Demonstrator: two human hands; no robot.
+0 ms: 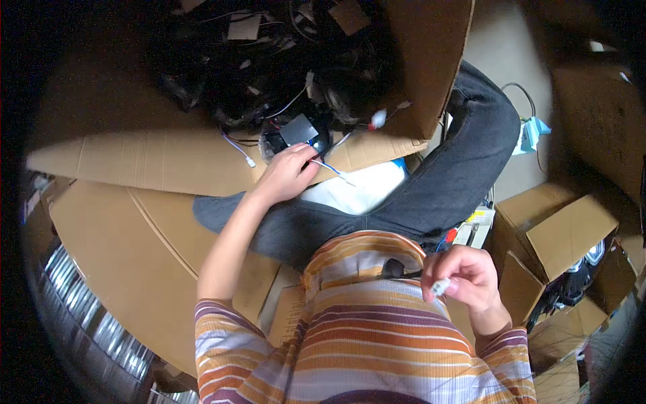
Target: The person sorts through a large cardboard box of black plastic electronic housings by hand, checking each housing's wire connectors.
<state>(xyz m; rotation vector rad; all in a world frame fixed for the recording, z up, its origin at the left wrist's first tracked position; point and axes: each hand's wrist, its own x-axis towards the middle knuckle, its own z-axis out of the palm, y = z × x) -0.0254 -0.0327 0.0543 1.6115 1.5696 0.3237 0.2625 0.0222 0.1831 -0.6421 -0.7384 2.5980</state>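
**Left hand at the box's edge, right hand pinching a white plug**

Your left hand (288, 173) reaches forward over your knee to the near rim of the big cardboard box (417, 60), its fingers curled in a narrow grip around a thin cable (328, 166) just below a black device with a grey square face (298, 131). The cable's loose end runs away to the right of that hand, across the box flap. Your right hand (471, 276) sits close to your striped shirt (363, 323), well apart from the box, thumb and forefinger closed on a small white connector (440, 287). The left hand is clearly the nearer one to the tangle of black cables (269, 60) inside the box.
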